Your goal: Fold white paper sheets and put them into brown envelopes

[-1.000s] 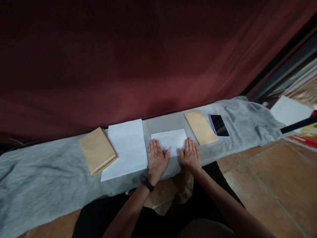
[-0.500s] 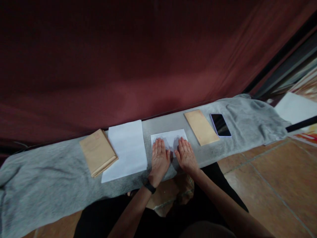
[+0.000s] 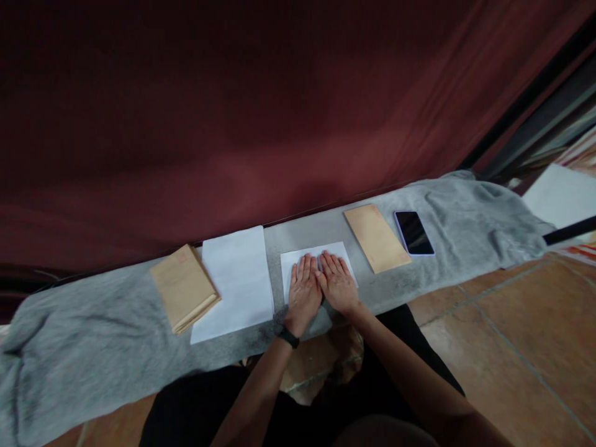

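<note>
In the head view, a folded sheet of white paper [image 3: 291, 259] lies on the grey cloth in front of me. My left hand [image 3: 303, 292] rests flat on it, fingers stretched out. Beside it my right hand [image 3: 338, 285] also lies flat on the paper, and the two thumbs meet in the middle. Both palms hide much of the sheet. To the right is a single brown envelope [image 3: 377, 239]. On the left, a stack of white paper [image 3: 239, 279] sits partly beneath a pile of brown envelopes [image 3: 185, 285].
A phone [image 3: 414, 233] with a purple case lies right of the single envelope. Grey cloth [image 3: 88, 347] covers the narrow bench, bunched at both ends. A dark red curtain-like surface [image 3: 279, 124] rises behind it. Tiled floor [image 3: 526, 329] shows at the lower right.
My hands have slid inward over the folded paper, from apart to touching at the thumbs. The envelopes, paper stack and phone stay in place.
</note>
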Demonstrator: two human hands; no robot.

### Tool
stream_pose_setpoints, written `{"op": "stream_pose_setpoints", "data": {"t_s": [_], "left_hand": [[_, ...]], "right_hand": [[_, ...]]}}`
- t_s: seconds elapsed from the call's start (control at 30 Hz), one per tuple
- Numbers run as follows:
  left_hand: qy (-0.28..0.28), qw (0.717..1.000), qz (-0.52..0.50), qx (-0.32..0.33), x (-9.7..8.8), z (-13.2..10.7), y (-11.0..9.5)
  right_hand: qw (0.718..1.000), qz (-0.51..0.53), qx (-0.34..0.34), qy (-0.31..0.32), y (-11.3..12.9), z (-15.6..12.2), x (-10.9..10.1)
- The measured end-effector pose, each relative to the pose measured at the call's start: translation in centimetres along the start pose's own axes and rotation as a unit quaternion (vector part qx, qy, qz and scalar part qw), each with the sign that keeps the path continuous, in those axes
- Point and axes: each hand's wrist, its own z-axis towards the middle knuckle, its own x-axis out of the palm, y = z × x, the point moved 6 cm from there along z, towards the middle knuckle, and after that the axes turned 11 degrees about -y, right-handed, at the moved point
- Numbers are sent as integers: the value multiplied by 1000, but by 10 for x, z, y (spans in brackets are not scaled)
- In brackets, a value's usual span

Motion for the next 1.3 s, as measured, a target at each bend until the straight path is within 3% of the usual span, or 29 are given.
{"op": "stream_pose_setpoints", "data": {"t_s": [0.27, 1.3], "left_hand": [[-27, 1000, -10, 3, -3, -2, 2], [-26, 999, 25, 9, -1, -3, 3]], "right_hand": [[1000, -4, -7, -4, 3, -1, -1], [1000, 3, 13, 0, 3, 0, 2]]}}
